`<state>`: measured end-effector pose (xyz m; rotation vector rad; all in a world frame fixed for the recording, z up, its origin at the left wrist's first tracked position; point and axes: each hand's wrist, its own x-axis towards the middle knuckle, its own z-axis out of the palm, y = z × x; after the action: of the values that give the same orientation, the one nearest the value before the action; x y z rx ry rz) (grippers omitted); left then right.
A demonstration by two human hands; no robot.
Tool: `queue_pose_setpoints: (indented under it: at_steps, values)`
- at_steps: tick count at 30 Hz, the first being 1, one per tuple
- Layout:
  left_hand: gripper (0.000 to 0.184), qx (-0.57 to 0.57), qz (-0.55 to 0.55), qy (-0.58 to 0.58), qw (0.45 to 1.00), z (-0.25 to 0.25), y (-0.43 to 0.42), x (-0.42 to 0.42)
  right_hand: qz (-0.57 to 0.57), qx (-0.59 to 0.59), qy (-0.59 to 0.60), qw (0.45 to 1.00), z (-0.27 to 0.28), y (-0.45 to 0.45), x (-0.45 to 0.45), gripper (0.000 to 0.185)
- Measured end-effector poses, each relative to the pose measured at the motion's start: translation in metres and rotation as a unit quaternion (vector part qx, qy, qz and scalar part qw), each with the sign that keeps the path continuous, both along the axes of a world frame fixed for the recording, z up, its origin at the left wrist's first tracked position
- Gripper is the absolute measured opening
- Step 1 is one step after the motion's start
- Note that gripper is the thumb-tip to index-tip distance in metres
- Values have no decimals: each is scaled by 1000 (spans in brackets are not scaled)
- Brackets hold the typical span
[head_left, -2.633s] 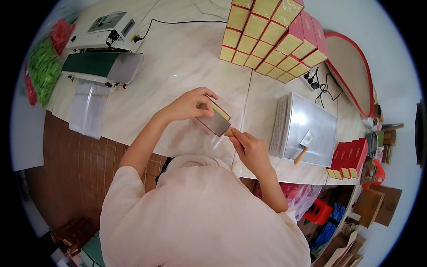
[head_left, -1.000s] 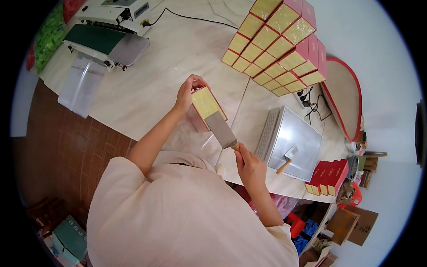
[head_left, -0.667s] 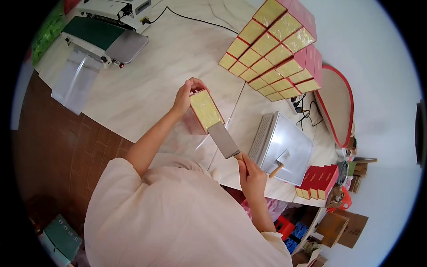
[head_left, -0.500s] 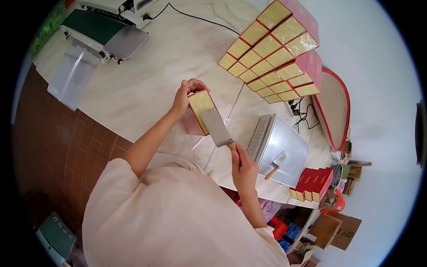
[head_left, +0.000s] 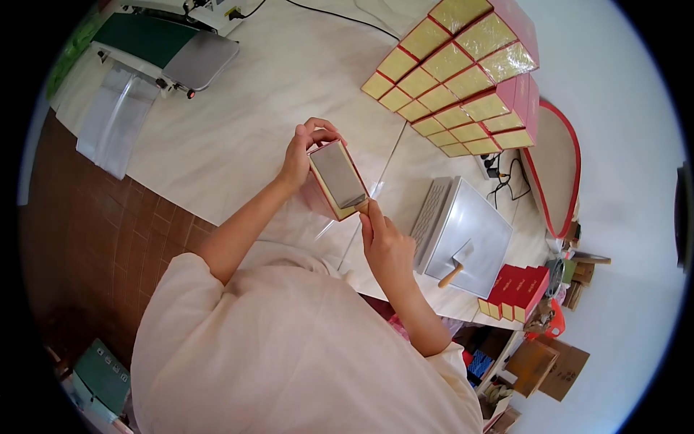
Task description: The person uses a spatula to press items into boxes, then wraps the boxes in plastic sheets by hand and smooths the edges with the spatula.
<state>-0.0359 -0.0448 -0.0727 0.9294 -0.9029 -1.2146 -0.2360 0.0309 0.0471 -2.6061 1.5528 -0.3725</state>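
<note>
My left hand [head_left: 300, 155] grips the far left side of a red box with a gold end [head_left: 318, 197], which stands on the table with the gold end facing up at me. In my right hand [head_left: 388, 247] is the wooden handle of a scraper [head_left: 337, 175]. Its wide, flat metal blade lies over the gold end and hides most of it. To the right is a silver metal box-shaped unit [head_left: 481, 226] with a slotted side. A second wooden-handled scraper [head_left: 450, 275] rests on its top.
Many red boxes with gold ends [head_left: 437, 94] are stacked at the back right, near the wall. Several red boxes [head_left: 515, 291] stand beyond the metal unit. A machine with a green bed [head_left: 144, 40] is at the far left. A red-rimmed panel [head_left: 555, 163] leans by the wall.
My right hand has moved up and left, sliding the scraper blade further over the box's gold end. My left hand keeps its hold on the box. The view has shifted slightly.
</note>
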Motion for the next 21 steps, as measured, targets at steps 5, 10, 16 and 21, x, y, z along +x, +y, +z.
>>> queue_pose_setpoints:
  at_steps: [5, 10, 16, 21]
  values:
    - [70, -9, -14, 16, 1000, -2, -1, 1, 27, -12, -13, 999, -3, 8, -14, 31]
    - [68, -10, -10, 17, 1000, -7, -2, -2, -4, 10, 8, 1000, 0, 5, -6, 27]
    - [66, -12, -16, 10, 1000, -7, -3, 3, -11, 19, -2, 1000, 0, 10, -8, 26]
    - [64, -8, -19, 21, 1000, -10, -4, 2, 1, -16, -22, 1000, -5, 9, -9, 30]
